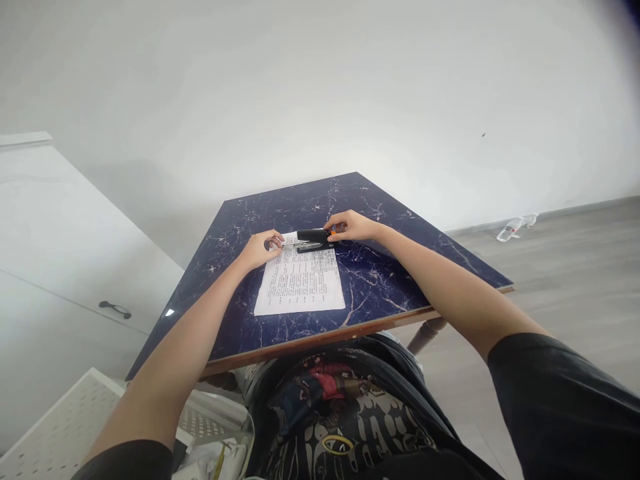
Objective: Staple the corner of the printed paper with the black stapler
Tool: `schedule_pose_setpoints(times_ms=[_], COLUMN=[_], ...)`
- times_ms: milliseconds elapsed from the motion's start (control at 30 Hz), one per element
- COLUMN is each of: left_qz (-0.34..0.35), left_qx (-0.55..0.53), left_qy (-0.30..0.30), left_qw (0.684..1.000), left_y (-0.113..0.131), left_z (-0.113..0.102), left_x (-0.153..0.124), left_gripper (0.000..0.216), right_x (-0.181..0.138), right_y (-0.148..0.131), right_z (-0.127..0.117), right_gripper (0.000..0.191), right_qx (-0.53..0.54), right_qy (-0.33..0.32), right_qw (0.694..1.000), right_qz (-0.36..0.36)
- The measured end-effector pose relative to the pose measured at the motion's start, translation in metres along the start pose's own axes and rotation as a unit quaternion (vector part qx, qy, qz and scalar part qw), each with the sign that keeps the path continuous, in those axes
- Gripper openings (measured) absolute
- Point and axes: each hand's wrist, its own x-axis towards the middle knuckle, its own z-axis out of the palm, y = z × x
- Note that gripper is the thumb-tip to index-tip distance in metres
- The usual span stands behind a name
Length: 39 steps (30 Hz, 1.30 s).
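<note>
A printed sheet of paper (301, 283) lies on the dark blue marbled table (390, 280). A black stapler (314, 239) with an orange end sits across the paper's far edge. My right hand (350, 227) grips the stapler's orange rear end, fingers curled over it. My left hand (263, 248) is pinched at the stapler's metal front tip, at the paper's top left corner.
A white cabinet (60, 247) with a dark handle (115, 309) stands to the left. A white perforated panel (75, 420) lies low at the left. An empty plastic bottle (515, 228) lies on the grey floor by the wall at the right.
</note>
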Motion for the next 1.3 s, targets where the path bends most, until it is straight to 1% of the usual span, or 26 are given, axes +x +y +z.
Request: schedule_pose_setpoints(times_ms=[267, 467, 633, 833, 933, 1000, 1100, 1167, 1233, 1300], left_qz=[-0.021, -0.041, -0.049, -0.049, -0.056, -0.06, -0.066, -0.073, -0.108, -0.175], left_qx=[-0.037, -0.044, -0.086, -0.1, -0.104, -0.102, -0.088, -0.065, 0.009, 0.131], left_qy=[0.03, 0.065, 0.079, 0.111, 0.113, 0.105, 0.072, 0.068, 0.097, 0.132], left_qw=[0.999, 0.996, 0.992, 0.988, 0.987, 0.987, 0.991, 0.993, 0.989, 0.967], left_y=[0.003, 0.01, 0.023, 0.037, 0.039, 0.038, 0.033, 0.026, 0.017, 0.005], left_z=[0.013, 0.024, 0.034, 0.046, 0.047, 0.045, 0.039, 0.033, 0.029, 0.028], left_x=[0.002, 0.006, 0.01, 0.013, 0.013, 0.014, 0.016, 0.017, 0.016, 0.013], left_gripper=[0.029, 0.026, 0.03, 0.032, 0.033, 0.031, 0.03, 0.025, 0.022, 0.03], right_x=[-0.001, 0.0, 0.003, 0.007, 0.008, 0.008, 0.011, 0.015, 0.02, 0.025], right_y=[-0.007, -0.001, -0.003, -0.008, -0.007, -0.006, -0.012, -0.02, -0.029, -0.036], right_z=[0.003, 0.004, 0.005, 0.006, 0.006, 0.006, 0.01, 0.017, 0.025, 0.034], right_gripper=[0.047, 0.049, 0.049, 0.046, 0.047, 0.049, 0.051, 0.053, 0.055, 0.055], right_qx=[0.007, 0.029, 0.07, 0.102, 0.103, 0.079, -0.009, -0.065, -0.083, -0.077], right_qy=[-0.014, -0.017, -0.029, -0.039, -0.04, -0.042, -0.032, -0.006, 0.034, 0.06], right_qw=[1.0, 0.999, 0.996, 0.992, 0.992, 0.995, 0.999, 0.998, 0.996, 0.995], right_qz=[0.018, 0.029, 0.053, 0.055, 0.053, 0.045, 0.024, 0.008, -0.007, -0.022])
